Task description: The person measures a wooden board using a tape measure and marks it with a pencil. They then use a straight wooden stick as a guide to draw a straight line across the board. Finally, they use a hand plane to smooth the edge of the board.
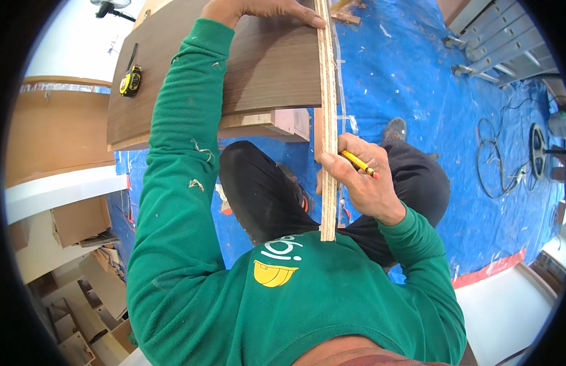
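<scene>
The plywood strip point(328, 122) runs fore-and-aft along the right edge of the wood-grain panel point(274, 67); the right hand point(369, 181) clamps its nearer stretch (yellow pencil point(359, 163) tucked in too), the left hand's point(264, 7) thumb touching farther up, grip unclear.

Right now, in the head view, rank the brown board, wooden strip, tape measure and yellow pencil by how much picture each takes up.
1. Brown board
2. Wooden strip
3. Tape measure
4. Yellow pencil, counting only what shows; the right hand covers part of it.
</scene>
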Tool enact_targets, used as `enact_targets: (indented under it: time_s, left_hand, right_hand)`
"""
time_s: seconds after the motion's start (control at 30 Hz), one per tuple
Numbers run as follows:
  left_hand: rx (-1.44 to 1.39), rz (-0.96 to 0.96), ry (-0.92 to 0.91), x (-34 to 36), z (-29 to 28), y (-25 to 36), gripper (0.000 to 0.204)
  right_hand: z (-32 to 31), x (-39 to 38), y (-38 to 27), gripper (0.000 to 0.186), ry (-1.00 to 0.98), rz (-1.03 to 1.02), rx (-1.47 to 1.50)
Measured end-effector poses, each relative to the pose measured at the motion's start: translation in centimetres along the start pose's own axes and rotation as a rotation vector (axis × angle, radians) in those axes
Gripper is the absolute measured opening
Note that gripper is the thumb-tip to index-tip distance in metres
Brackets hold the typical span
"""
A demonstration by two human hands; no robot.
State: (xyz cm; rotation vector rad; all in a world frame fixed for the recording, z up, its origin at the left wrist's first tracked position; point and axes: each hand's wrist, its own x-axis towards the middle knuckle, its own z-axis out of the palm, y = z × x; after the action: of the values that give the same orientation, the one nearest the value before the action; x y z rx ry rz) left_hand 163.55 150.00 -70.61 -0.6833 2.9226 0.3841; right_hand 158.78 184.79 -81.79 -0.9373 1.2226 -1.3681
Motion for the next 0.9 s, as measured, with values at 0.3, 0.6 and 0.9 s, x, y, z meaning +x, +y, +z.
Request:
enact_targets:
  time_s: [0.3, 0.6, 0.9]
  left_hand:
    - [0.001, 0.003, 0.019, 0.1, 0.5, -0.5, 0.134]
    - [0.045, -0.008, 0.025, -0.4, 0.4, 0.2, 0.137]
    - [0.116, 0.074, 0.165, -0.1, 1.1, 0.5, 0.120]
  right_hand:
    - [0.2, -0.1, 0.0, 0.024, -0.010, 0.009, 0.069]
    - [-0.4, 0.3, 0.0, 0.018, -0.072, -0.065, 0.004]
    - [-0.7, 0.7, 0.3, 0.021, -0.053, -0.083, -0.094]
